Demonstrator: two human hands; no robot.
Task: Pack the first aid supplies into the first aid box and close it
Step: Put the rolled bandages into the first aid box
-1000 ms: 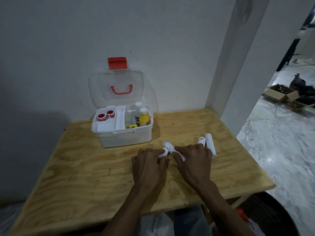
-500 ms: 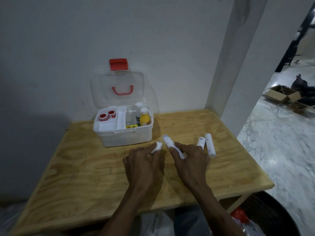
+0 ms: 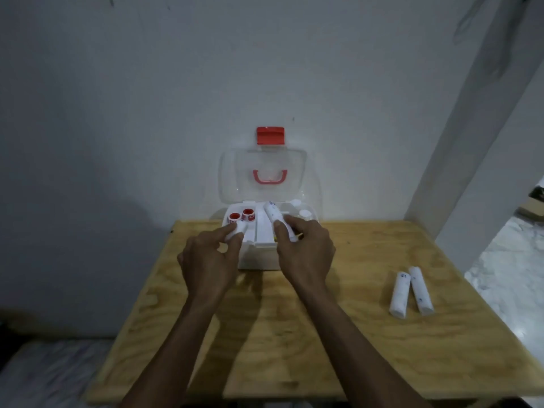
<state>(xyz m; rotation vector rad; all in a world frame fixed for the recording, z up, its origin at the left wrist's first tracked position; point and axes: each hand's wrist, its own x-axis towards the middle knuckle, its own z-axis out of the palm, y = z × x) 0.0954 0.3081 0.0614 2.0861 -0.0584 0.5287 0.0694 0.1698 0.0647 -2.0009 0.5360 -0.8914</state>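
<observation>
My right hand (image 3: 304, 248) grips a white bandage roll (image 3: 273, 219) over the open first aid box (image 3: 259, 257), fingers curled round its near end; its long axis runs from my fingers up and away toward the wall, far end leaning slightly left above the box's middle divider. My left hand (image 3: 210, 260) pinches a second white roll (image 3: 235, 235) over the box's front left corner, just in front of the two red tape rings (image 3: 242, 222). The clear lid (image 3: 265, 175) stands upright behind the box. To the right of the box, well apart, two more rolls (image 3: 410, 291) lie side by side on the counter (image 3: 353, 334), with bare wood between them and the box.
</observation>
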